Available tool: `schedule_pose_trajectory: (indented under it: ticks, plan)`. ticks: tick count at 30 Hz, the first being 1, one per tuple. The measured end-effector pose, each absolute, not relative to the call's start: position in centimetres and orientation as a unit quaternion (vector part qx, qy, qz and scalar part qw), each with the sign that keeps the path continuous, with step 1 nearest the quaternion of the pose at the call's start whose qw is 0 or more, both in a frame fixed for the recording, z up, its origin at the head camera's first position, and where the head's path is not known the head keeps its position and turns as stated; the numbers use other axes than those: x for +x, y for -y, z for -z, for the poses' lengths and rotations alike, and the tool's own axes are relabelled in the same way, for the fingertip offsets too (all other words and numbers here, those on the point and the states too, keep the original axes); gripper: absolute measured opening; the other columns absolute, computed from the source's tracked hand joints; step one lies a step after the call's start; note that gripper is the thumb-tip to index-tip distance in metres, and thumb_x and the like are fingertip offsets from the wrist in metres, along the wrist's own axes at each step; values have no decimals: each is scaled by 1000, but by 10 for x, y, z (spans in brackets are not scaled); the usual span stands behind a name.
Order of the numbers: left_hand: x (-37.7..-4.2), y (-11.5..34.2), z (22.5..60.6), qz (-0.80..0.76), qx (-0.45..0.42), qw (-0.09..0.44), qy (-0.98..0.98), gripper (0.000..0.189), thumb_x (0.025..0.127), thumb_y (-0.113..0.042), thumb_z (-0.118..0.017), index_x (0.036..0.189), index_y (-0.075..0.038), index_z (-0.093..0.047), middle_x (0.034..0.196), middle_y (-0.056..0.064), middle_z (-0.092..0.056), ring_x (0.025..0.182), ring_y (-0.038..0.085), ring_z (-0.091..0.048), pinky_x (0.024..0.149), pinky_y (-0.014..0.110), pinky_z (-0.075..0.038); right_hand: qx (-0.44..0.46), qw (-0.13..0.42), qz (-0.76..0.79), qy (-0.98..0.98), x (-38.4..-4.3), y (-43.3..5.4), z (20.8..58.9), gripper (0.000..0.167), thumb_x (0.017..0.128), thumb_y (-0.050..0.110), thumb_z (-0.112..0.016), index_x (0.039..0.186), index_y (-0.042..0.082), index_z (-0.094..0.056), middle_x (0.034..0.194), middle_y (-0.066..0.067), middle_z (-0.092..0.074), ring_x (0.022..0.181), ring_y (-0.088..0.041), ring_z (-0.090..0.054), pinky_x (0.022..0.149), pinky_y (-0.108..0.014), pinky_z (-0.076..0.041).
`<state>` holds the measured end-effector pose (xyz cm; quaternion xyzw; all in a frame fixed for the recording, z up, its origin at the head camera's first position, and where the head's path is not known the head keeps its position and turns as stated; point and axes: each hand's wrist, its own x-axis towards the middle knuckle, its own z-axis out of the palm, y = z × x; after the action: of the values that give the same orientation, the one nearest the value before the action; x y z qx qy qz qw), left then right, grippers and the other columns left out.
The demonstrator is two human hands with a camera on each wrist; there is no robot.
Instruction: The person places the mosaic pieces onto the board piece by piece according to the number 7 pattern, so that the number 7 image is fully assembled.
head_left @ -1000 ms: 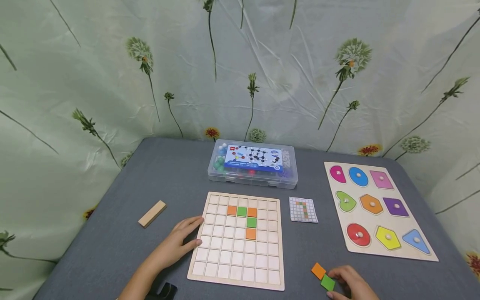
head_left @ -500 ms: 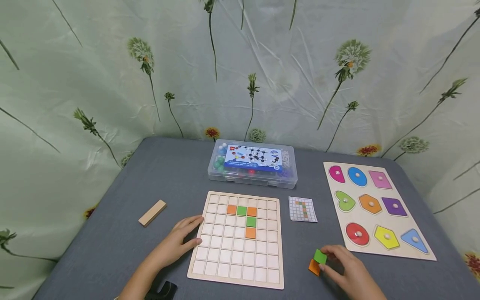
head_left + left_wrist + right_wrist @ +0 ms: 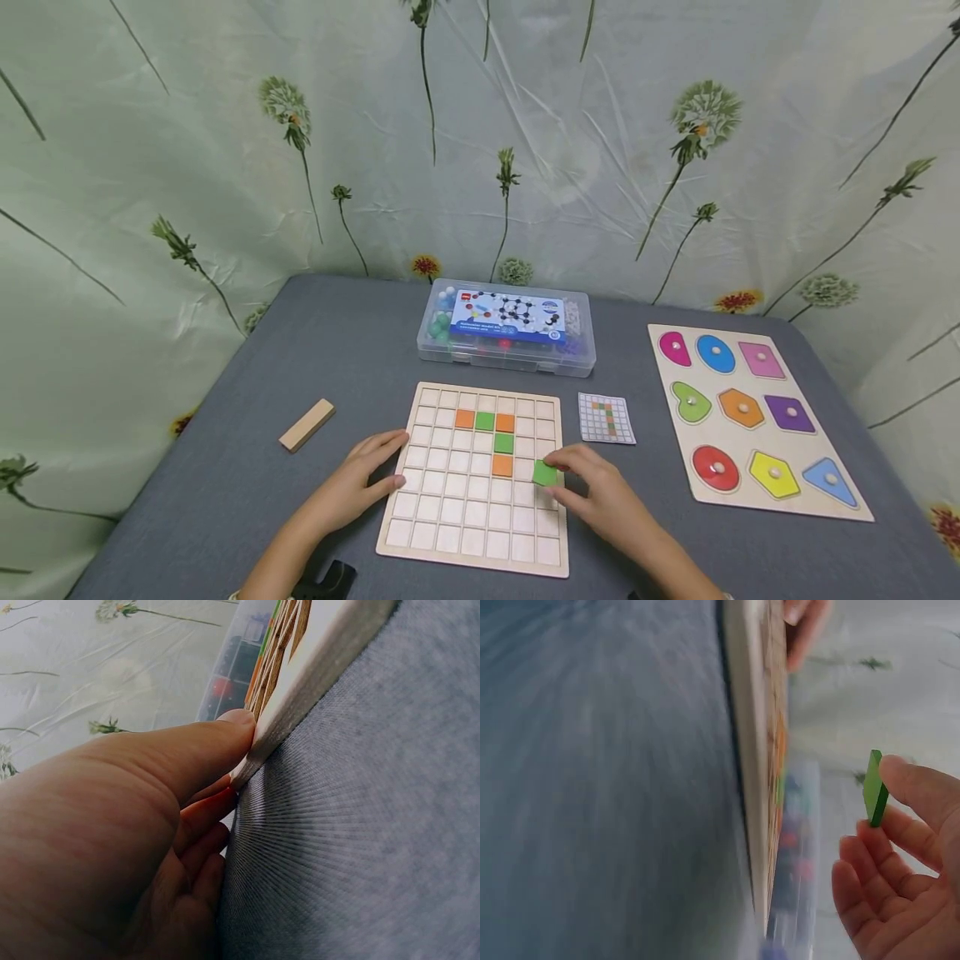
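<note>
A square wooden grid board [image 3: 447, 517] lies on the table, with several orange and green tiles in its upper cells. Between thumb and fingers, my right hand [image 3: 600, 492] pinches a green tile [image 3: 545, 472] over the board's right side. The right wrist view shows this green tile [image 3: 874, 789] edge-on, raised above the board. My left hand [image 3: 352, 479] rests at the board's left edge, thumb and forefinger spread and touching it. In the left wrist view the thumb [image 3: 236, 720] lies against the board's edge [image 3: 300, 705]. The loose orange tile is out of sight.
A small pattern card [image 3: 607, 419] lies right of the board. Behind stands a clear plastic box [image 3: 506, 360] with a blue label. A knobbed shape puzzle [image 3: 708, 404] is at the right, a wooden block [image 3: 307, 426] at the left. A black object [image 3: 333, 581] sits near the left forearm.
My right hand has picked up the green tile from beside the orange one and carried it left and forward over the board. The left hand has stayed at the board's edge.
</note>
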<state>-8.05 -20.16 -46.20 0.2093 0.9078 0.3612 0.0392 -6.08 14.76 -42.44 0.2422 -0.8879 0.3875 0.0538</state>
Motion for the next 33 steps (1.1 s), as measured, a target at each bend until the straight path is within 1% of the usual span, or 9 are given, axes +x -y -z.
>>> schedule_pose_trajectory:
  ticks: [4,10,18,26,29,33]
  plan:
    - [-80,202,462,-362,208,40,-908,61,86,-35,-59,137,-9,-40,137,8,-38,125,32,-29,92,55,-30,279,32,-412,867,-69,-131,435,29,76,13,-72,103,12,-63,101,8,-56,81,-12,-55,68,-27,-48]
    - [-80,202,462,-361,207,42,-908,61,86,-35,-59,137,-10,-40,137,8,-38,125,33,-29,92,54,-30,273,-7,-432,860,-76,-114,446,27,77,15,-72,102,11,-63,95,10,-57,83,-9,-55,72,-24,-46]
    - [-80,202,462,-361,204,41,-909,61,85,-35,-60,137,-9,-40,137,8,-38,125,32,-29,92,54,-30,268,-4,-423,866,-78,-110,456,24,75,18,-73,97,15,-63,91,12,-53,79,-6,-49,69,-22,-43]
    - [-81,202,461,-360,202,49,-909,62,85,-37,-59,137,-10,-39,137,8,-37,126,32,-29,93,54,-30,287,-38,-406,867,-77,-112,455,25,75,25,-74,96,16,-64,96,11,-50,88,-6,-48,78,-26,-42]
    - [-81,202,461,-361,203,52,-909,62,85,-37,-59,138,-10,-39,137,8,-37,126,31,-29,93,54,-30,290,-42,-398,869,-77,-112,455,26,75,27,-73,96,15,-64,96,11,-49,89,-6,-47,79,-26,-42]
    - [-81,202,462,-362,207,50,-908,61,86,-37,-58,137,-10,-39,137,8,-37,126,32,-29,93,53,-30,279,-43,-408,868,-76,-114,450,30,75,28,-73,100,15,-63,98,10,-52,89,-7,-50,78,-27,-43]
